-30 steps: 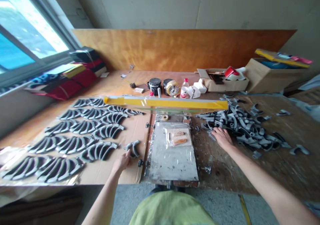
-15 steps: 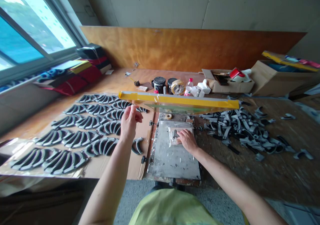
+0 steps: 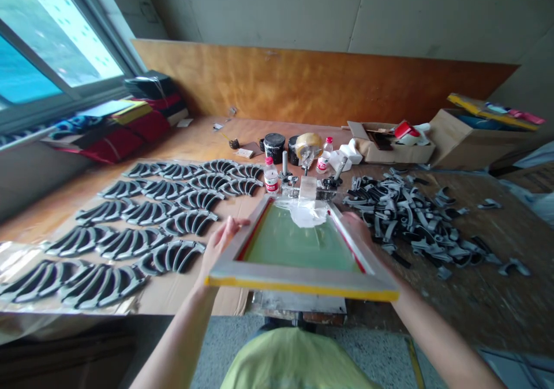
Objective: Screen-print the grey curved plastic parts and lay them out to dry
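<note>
A silk-screen printing frame with green mesh and yellow tape along its near edge is lowered over the metal base plate, tilted slightly. My left hand grips its left side, and my right hand is at its right side, fingers partly hidden by the frame. White ink lies at the far end of the mesh, by a block-like squeegee. Beneath the screen, the small part on the plate is hidden. A hinge clamp holds the frame's far end.
Grey curved handles lie fanned in rows on cardboard at left; a loose pile of them is at right. Behind the frame stand bottles, black ink tubs, a tape roll and an open cardboard box.
The raised screen has swung down over the plate. My right hand has left the small grey part for the frame's right side; my left hand has come down to its left side.
</note>
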A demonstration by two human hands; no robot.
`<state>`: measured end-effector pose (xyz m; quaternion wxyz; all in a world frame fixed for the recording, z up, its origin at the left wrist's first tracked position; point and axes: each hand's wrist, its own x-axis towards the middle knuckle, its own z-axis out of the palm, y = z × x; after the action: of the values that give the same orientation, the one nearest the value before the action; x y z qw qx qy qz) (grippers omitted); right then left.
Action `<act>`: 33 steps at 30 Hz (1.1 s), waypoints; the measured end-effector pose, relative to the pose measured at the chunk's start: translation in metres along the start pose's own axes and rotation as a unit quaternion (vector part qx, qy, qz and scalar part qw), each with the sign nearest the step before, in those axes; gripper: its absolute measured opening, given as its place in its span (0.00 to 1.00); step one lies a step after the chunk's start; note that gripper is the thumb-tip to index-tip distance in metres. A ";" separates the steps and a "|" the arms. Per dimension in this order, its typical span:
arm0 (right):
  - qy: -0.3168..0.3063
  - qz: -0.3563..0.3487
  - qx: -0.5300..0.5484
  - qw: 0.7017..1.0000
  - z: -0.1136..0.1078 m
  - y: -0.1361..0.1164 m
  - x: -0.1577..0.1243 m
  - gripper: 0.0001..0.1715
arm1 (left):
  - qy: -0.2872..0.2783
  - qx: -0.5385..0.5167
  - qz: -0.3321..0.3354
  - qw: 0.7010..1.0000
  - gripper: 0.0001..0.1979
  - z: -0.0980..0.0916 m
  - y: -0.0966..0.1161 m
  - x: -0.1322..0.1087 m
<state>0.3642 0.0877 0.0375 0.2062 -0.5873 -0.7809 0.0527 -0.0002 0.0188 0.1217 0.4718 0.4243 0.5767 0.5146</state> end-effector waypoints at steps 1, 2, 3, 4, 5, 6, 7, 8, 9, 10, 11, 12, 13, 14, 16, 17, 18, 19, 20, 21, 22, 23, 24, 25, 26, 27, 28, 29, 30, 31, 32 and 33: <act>0.029 0.016 0.007 0.999 -0.008 0.004 0.010 0.20 | -0.023 0.004 -0.048 0.999 0.26 -0.004 -0.015 -0.008; 0.055 0.022 0.017 0.998 -0.013 0.005 0.022 0.20 | -0.044 0.008 -0.089 0.995 0.27 -0.006 -0.032 -0.015; 0.071 0.013 0.025 0.997 -0.016 0.001 0.034 0.21 | -0.057 0.009 -0.118 0.991 0.29 -0.007 -0.049 -0.020; 0.077 -0.008 0.027 0.997 -0.016 -0.007 0.046 0.24 | -0.061 0.008 -0.136 0.989 0.33 -0.006 -0.066 -0.024; 0.069 -0.037 0.020 0.997 -0.014 -0.017 0.057 0.28 | -0.059 0.006 -0.146 0.987 0.38 -0.005 -0.082 -0.026; 0.051 -0.067 0.001 0.996 -0.010 -0.028 0.067 0.32 | -0.053 0.009 -0.149 0.987 0.41 -0.002 -0.096 -0.027; 0.028 -0.087 -0.024 0.995 -0.006 -0.040 0.076 0.33 | -0.046 0.016 -0.149 0.988 0.43 0.000 -0.108 -0.027; 0.006 -0.097 -0.050 0.994 -0.002 -0.050 0.083 0.32 | -0.042 0.024 -0.147 0.988 0.44 0.001 -0.118 -0.026; -0.015 -0.096 -0.071 0.993 0.002 -0.058 0.087 0.29 | -0.041 0.031 -0.145 0.988 0.44 0.002 -0.126 -0.025; -0.036 -0.090 -0.086 0.992 0.005 -0.064 0.090 0.25 | -0.044 0.036 -0.144 0.988 0.43 0.003 -0.131 -0.023; -0.059 -0.079 -0.095 0.991 0.008 -0.067 0.091 0.20 | -0.048 0.040 -0.144 0.988 0.43 0.003 -0.135 -0.022; -0.084 -0.067 -0.099 0.989 0.011 -0.068 0.091 0.15 | -0.049 0.043 -0.144 0.987 0.43 0.002 -0.138 -0.021; -0.107 -0.058 -0.100 0.988 0.013 -0.068 0.088 0.11 | -0.050 0.048 -0.145 0.987 0.42 0.001 -0.140 -0.021; -0.128 -0.056 -0.097 0.985 0.015 -0.067 0.083 0.07 | -0.048 0.053 -0.145 0.987 0.41 0.000 -0.141 -0.020; -0.148 -0.072 -0.089 0.982 0.020 -0.064 0.069 0.06 | -0.043 0.062 -0.144 0.987 0.39 -0.001 -0.142 -0.020; -0.148 -0.090 -0.081 0.982 0.021 -0.062 0.059 0.08 | -0.040 0.066 -0.145 0.986 0.38 -0.002 -0.142 -0.020; -0.146 -0.112 -0.069 0.980 0.022 -0.061 0.049 0.11 | -0.040 0.068 -0.146 0.986 0.37 -0.002 -0.143 -0.021; -0.147 -0.136 -0.056 0.978 0.021 -0.059 0.038 0.13 | -0.041 0.069 -0.146 0.986 0.37 -0.002 -0.143 -0.021; -0.150 -0.160 -0.043 0.975 0.019 -0.057 0.028 0.16 | -0.042 0.068 -0.147 0.986 0.37 -0.002 -0.143 -0.021; -0.155 -0.182 -0.030 0.970 0.015 -0.055 0.020 0.17 | -0.043 0.065 -0.145 0.986 0.37 -0.002 -0.143 -0.021; -0.162 -0.202 -0.018 0.966 0.011 -0.052 0.015 0.19 | -0.042 0.063 -0.143 0.987 0.37 -0.001 -0.143 -0.021; -0.169 -0.220 -0.007 0.961 0.006 -0.048 0.012 0.20 | -0.040 0.062 -0.139 0.988 0.36 -0.001 -0.144 -0.021; -0.178 -0.236 0.005 0.955 0.001 -0.045 0.013 0.20 | -0.035 0.062 -0.136 0.988 0.36 -0.001 -0.144 -0.021; -0.188 -0.249 0.016 0.950 -0.004 -0.043 0.016 0.20 | -0.031 0.063 -0.134 0.989 0.36 -0.001 -0.145 -0.021; -0.192 -0.256 0.027 0.947 -0.006 -0.041 0.021 0.20 | -0.027 0.065 -0.132 0.989 0.36 0.000 -0.146 -0.020; -0.188 -0.254 0.037 0.948 -0.006 -0.041 0.026 0.18 | -0.026 0.064 -0.130 0.989 0.35 0.000 -0.147 -0.020; -0.171 -0.243 0.043 0.954 -0.003 -0.042 0.030 0.17 | -0.028 0.062 -0.127 0.990 0.35 0.000 -0.148 -0.020; -0.143 -0.227 0.046 0.962 0.002 -0.044 0.032 0.15 | -0.031 0.058 -0.125 0.990 0.34 0.000 -0.148 -0.019; -0.108 -0.213 0.044 0.970 0.008 -0.046 0.032 0.15 | -0.035 0.053 -0.123 0.990 0.34 0.000 -0.148 -0.019; -0.072 -0.204 0.041 0.975 0.016 -0.048 0.028 0.15 | -0.038 0.050 -0.123 0.990 0.34 -0.001 -0.148 -0.019; -0.042 -0.204 0.038 0.977 0.023 -0.050 0.022 0.16 | -0.038 0.048 -0.126 0.990 0.34 -0.001 -0.147 -0.019; -0.022 -0.212 0.037 0.976 0.029 -0.051 0.014 0.18 | -0.037 0.047 -0.132 0.989 0.34 -0.001 -0.145 -0.020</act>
<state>0.3045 0.0903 0.0313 0.2175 -0.3988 -0.8895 0.0496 0.0023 -0.0165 -0.0205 0.5360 0.3850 0.6333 0.4042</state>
